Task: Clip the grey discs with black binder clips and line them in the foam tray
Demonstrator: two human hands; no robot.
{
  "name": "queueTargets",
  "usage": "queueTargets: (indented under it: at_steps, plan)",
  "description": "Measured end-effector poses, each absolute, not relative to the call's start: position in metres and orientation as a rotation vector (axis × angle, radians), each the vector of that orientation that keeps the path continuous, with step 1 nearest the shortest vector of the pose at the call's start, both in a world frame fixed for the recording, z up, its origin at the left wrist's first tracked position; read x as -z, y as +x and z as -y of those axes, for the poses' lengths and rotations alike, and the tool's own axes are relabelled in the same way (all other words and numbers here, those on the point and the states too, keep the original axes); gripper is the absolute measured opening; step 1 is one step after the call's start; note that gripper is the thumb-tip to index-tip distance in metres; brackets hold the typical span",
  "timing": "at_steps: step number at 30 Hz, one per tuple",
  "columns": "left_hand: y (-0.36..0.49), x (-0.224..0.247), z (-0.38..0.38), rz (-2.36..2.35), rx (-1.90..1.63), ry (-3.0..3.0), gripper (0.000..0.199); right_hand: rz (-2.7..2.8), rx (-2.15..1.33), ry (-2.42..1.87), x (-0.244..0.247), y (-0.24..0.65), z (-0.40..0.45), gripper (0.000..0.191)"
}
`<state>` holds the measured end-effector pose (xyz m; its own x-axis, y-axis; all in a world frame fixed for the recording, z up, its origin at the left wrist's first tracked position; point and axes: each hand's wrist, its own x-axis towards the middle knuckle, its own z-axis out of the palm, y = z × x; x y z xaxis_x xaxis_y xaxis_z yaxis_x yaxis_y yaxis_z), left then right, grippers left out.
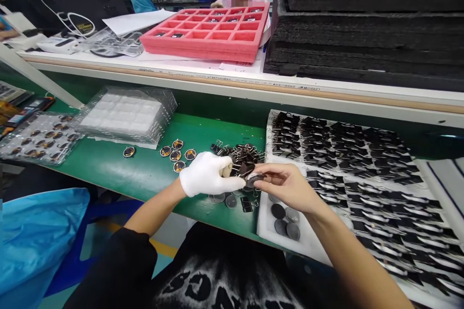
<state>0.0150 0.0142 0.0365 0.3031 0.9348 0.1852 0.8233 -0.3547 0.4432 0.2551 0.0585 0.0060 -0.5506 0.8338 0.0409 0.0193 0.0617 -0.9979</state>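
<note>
My left hand (208, 175), in a white glove, is closed on a black binder clip (246, 170) by its wire handles. Bare, my right hand (284, 184) pinches a dark round disc (254, 179) that touches the clip's jaws. Behind both hands lies a pile of black binder clips (248, 152). A loose clip (247, 204) and a grey disc (231, 201) rest on the green table just below the hands. Several round pieces with black and orange faces (175, 155) lie left of the gloved hand.
Rows of clipped parts (340, 154) fill a white foam sheet on the right, with several discs (293, 231) near its corner. Clear plastic trays (123, 111) stand at the left. A shelf (203, 79) above holds a pink tray (199, 48) and black foam (326, 34). People are beyond.
</note>
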Motion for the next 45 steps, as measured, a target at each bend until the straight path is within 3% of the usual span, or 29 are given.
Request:
queueTargets:
  at_steps: [6, 12, 22, 25, 29, 31, 33, 38, 41, 45]
  plan:
    - [0.033, -0.036, -0.017, -1.55, -0.616, 2.322, 0.048, 1.729, -1.568, -0.821, -0.009, 0.271, -0.055, 0.033]
    - [0.038, -0.043, -0.017, -1.402, -0.615, 2.137, 0.033, 1.583, -1.46, -0.856, 0.002, 0.291, -0.065, 0.027]
    - [0.053, -0.042, -0.021, -1.33, -0.369, 2.025, 0.032, 1.62, -1.601, -0.854, 0.006, 0.294, -0.066, 0.026]
    - [0.038, -0.052, -0.027, -1.331, -0.363, 2.058, 0.02, 1.518, -1.656, -0.855, 0.01, 0.295, -0.067, 0.025]
    - [-0.002, -0.063, -0.035, -1.681, -0.596, 2.141, 0.036, 1.074, -1.871, -0.762, 0.016, 0.299, -0.071, 0.045]
    - [-0.017, -0.057, -0.035, -1.931, -0.49, 2.243, 0.041, 0.912, -1.93, -0.719, 0.018, 0.299, -0.071, 0.052]
    - [-0.025, -0.045, -0.033, -2.055, -0.25, 2.379, 0.042, 0.845, -1.917, -0.725, 0.02, 0.298, -0.07, 0.046]
    - [-0.03, -0.023, -0.035, -1.987, 0.059, 2.817, 0.041, 0.812, -1.983, -0.799, 0.027, 0.29, -0.064, 0.04]
    - [-0.023, -0.023, -0.034, -2.007, -0.367, 2.854, 0.042, 0.851, -2.036, -0.771, 0.028, 0.282, -0.059, 0.036]
    - [0.019, -0.018, -0.022, -1.837, -1.08, 2.384, 0.036, 0.982, -1.985, -0.643, 0.027, 0.267, -0.051, 0.031]
